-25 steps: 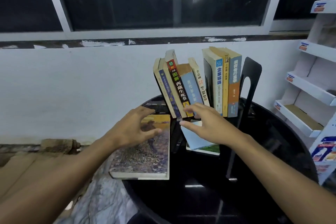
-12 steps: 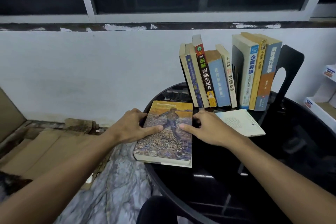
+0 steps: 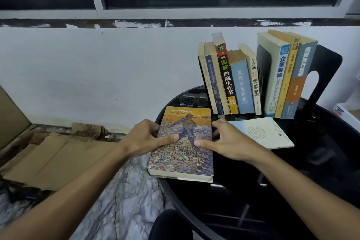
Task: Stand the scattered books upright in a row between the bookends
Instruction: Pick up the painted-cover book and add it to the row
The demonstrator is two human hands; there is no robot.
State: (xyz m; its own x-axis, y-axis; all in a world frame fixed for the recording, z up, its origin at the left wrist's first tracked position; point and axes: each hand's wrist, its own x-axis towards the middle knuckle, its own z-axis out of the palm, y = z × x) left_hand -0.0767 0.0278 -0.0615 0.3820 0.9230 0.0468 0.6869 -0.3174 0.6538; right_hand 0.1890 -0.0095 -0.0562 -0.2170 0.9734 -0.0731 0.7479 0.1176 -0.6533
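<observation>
Black table [image 3: 321,152], centre right. Shows handbook [image 3: 181,142] flat at centre, over the table's left rim. Gripped at both long edges by left hand [image 3: 144,138] and right hand [image 3: 229,142], thumbs on cover, fingers curled at the sides: likely a hold for lifting upright. Upper right: row [image 3: 239,84] beside bookend [image 3: 329,64]; pale book [image 3: 263,132] flat below.

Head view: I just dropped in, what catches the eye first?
The painted-cover handbook lies flat at the left edge of the black table, gripped on either side by the left hand and right hand. Behind it, upright books line the back beside black bookends; a white book lies flat to the right.
</observation>
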